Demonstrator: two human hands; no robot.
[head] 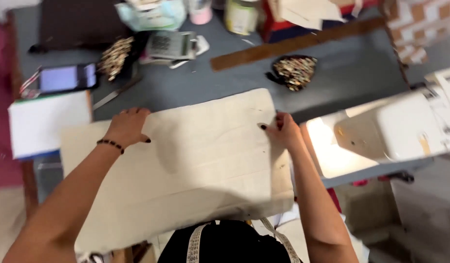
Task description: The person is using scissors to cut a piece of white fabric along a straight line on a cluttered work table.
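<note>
A large piece of cream cloth (205, 165) lies spread flat over the near part of a grey table (332, 83). My left hand (127, 125), with a dark bead bracelet at the wrist, rests palm down on the cloth's far left edge. My right hand (282, 129) pinches the cloth's far right corner between closed fingers. A measuring tape (195, 243) hangs around my neck at the bottom of the view.
A long brown wooden ruler (293, 45) lies slanted at the back. Two patterned fabric bundles (294, 72) (114, 57), a calculator (170, 45), a phone (68, 78), a white pad (47, 122) and jars sit around. A white sewing machine (395, 129) stands at the right.
</note>
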